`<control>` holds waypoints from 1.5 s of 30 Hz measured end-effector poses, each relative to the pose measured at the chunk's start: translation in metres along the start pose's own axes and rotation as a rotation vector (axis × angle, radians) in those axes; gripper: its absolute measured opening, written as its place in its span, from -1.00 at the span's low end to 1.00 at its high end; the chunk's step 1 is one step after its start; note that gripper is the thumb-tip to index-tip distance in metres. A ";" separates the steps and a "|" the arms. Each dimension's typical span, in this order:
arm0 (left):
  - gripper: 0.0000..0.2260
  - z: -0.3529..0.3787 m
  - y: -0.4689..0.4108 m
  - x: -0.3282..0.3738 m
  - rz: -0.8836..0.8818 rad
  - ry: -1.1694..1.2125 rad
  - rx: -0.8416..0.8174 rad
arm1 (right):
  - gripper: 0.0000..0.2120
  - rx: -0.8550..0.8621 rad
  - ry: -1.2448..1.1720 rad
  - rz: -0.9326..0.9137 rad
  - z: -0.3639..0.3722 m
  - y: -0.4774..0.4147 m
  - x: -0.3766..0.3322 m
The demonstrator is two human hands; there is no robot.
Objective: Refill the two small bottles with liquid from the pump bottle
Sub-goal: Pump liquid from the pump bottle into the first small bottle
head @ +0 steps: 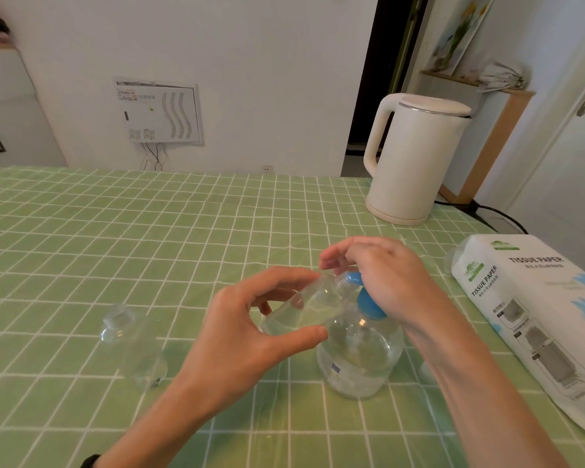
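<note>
Clear small bottle (304,309) tilted, gripped by left hand (250,332), mouth at blue spout of pump bottle (360,359) near centre, right hand (385,275) curled over its pump head, second small bottle (132,346) left, open checked cloth (149,231) far, kettle (416,157) and tissue pack (537,315) at right edge

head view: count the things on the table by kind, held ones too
small bottles: 2
pump bottle: 1
kettle: 1
tissue paper pack: 1
total: 5

Pump head (354,278) mostly under right hand (390,282); tissue pack (537,315) cut off at right — its small print unreadable.
</note>
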State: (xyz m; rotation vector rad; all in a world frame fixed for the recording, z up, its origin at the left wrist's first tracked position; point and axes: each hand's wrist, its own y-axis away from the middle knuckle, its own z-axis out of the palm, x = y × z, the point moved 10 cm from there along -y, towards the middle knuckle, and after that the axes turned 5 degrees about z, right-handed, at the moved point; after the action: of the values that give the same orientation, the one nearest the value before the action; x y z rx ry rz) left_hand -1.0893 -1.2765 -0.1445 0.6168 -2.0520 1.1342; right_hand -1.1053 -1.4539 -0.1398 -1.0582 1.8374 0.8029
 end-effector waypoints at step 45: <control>-0.57 -0.002 -0.002 0.003 0.014 0.003 0.002 | -0.66 0.027 -0.008 -0.001 -0.006 0.002 -0.005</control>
State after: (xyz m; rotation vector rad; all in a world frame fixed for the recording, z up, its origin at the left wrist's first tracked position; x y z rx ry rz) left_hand -1.0892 -1.2757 -0.1403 0.6017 -2.0561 1.1444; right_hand -1.1077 -1.4562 -0.1321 -1.0374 1.8353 0.7785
